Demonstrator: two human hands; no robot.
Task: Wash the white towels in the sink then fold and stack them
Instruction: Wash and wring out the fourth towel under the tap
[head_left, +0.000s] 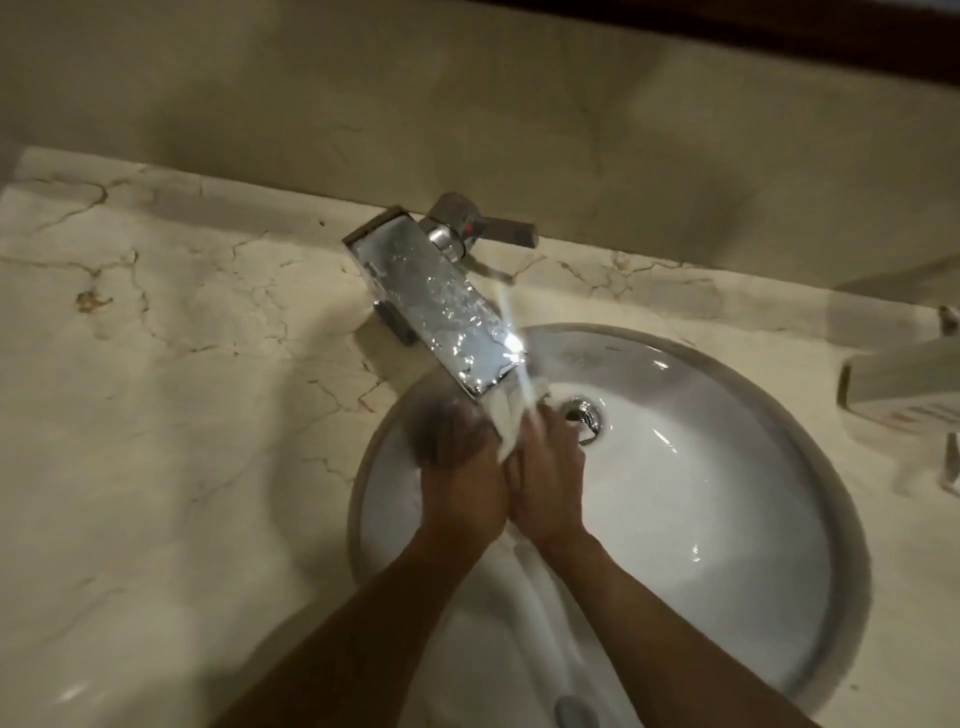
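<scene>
The white towel (511, 426) was a wet, bunched strip of cloth, creased into narrow folds and blurred by motion. Its upper end stuck up between the two hands, just under the tip of the spout, and a longer tail of it trailed down between the wrists toward the near side of the basin (this lower part looked smooth and soaked, and was hard to tell apart from the white porcelain).

The left hand (460, 462) and the right hand (548, 462) were held side by side with the cloth squeezed between them. The right hand's fingers lay close together, curled over the towel; the left hand's fingers were too smeared by blur to tell exactly how they lay, though that hand gripped the cloth too. Both forearms reached in from the bottom edge.

All of this sat low inside the round white sink (727, 519), left of its chrome drain (584, 415). A stream of water (514, 338) fell past the flat chrome faucet (441, 306) onto the cloth. The faucet's lever handle (498, 231) pointed to the right. A veined, cream marble counter (171, 364) surrounded the sink, with a wall of like stone behind, and a pale boxlike object (904, 389), blurred, stood at the right edge.
</scene>
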